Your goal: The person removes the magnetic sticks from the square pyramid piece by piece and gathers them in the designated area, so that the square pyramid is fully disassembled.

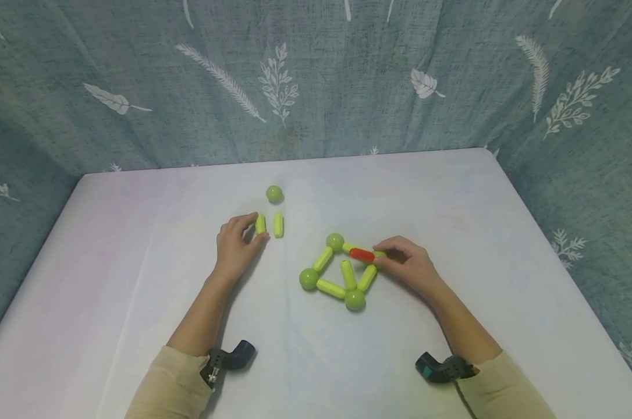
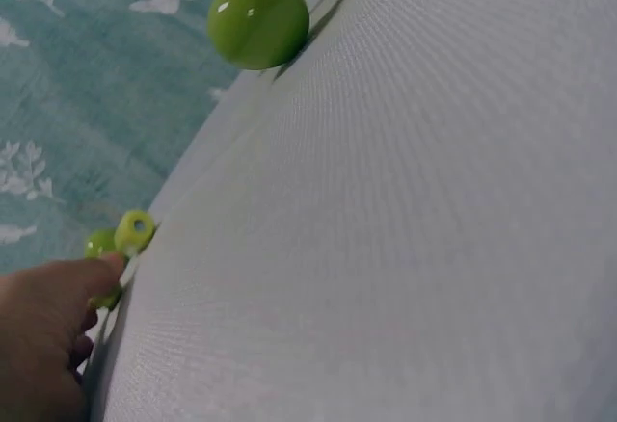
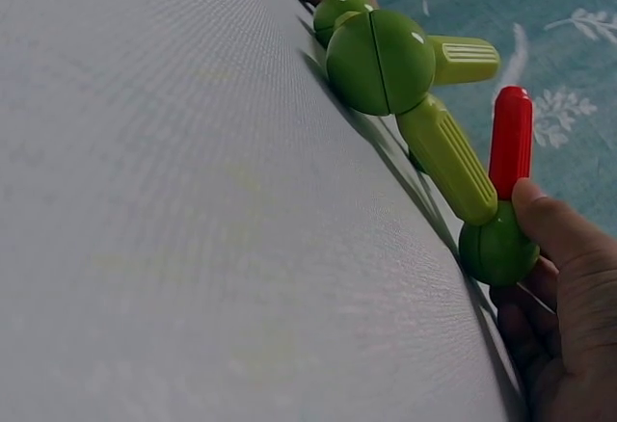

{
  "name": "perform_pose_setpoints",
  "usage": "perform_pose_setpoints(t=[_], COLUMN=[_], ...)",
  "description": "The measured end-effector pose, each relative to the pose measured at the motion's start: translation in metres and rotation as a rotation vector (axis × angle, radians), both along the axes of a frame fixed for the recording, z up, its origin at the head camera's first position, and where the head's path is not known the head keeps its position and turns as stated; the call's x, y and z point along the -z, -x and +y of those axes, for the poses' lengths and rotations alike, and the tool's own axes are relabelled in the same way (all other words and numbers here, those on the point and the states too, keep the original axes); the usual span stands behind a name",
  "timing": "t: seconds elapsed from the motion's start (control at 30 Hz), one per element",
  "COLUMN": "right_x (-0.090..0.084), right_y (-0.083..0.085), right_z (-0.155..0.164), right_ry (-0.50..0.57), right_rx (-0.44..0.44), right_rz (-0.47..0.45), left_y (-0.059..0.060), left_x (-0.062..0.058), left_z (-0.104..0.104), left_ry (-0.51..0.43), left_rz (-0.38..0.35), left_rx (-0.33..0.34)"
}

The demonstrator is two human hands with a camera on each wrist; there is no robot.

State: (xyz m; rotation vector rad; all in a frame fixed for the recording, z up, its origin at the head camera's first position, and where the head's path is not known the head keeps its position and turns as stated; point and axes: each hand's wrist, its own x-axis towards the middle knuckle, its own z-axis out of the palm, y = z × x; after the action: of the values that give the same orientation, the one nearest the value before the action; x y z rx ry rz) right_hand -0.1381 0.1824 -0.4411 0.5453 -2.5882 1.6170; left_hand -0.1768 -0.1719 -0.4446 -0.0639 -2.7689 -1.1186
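Observation:
In the head view, my left hand [image 1: 237, 244] pinches a yellow-green rod [image 1: 261, 224] between thumb and fingertips at the tabletop. A second yellow-green rod [image 1: 278, 224] lies just right of it. My right hand [image 1: 407, 265] grips a green ball [image 3: 498, 245] at the right corner of a ball-and-rod frame. From that ball a red rod [image 3: 512, 143] sticks up at a tilt. Another yellow-green rod [image 1: 348, 274] rises from the near green ball [image 1: 355, 299]. Green balls also form the left corner [image 1: 308, 279] and far corner [image 1: 334, 242].
A loose green ball [image 1: 274, 194] sits beyond the two separate rods. The white tabletop [image 1: 153, 279] ends at the back against a blue-green leaf-patterned curtain [image 1: 337, 87]. Dark wrist cameras [image 1: 234, 356] jut from both sleeves.

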Motion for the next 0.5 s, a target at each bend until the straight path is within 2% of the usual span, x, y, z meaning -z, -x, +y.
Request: perform_pose_setpoints(t=[0.3,0.4,0.5], right_x=[0.006,0.006,0.006], right_y=[0.003,0.003,0.002], right_z=[0.002,0.002,0.001], right_ry=[0.023,0.018,0.016], right_rx=[-0.008,-0.007,-0.005], right_rz=[0.029,0.031,0.030], left_y=[-0.001,-0.005,-0.013], left_x=[-0.002,-0.001,0.000], left_z=[0.001,0.002,0.007], left_ry=[0.011,-0.044,-0.132], left_rz=[-0.016,0.005,0.081], left_rx=[-0.023,-0.038,-0.029])
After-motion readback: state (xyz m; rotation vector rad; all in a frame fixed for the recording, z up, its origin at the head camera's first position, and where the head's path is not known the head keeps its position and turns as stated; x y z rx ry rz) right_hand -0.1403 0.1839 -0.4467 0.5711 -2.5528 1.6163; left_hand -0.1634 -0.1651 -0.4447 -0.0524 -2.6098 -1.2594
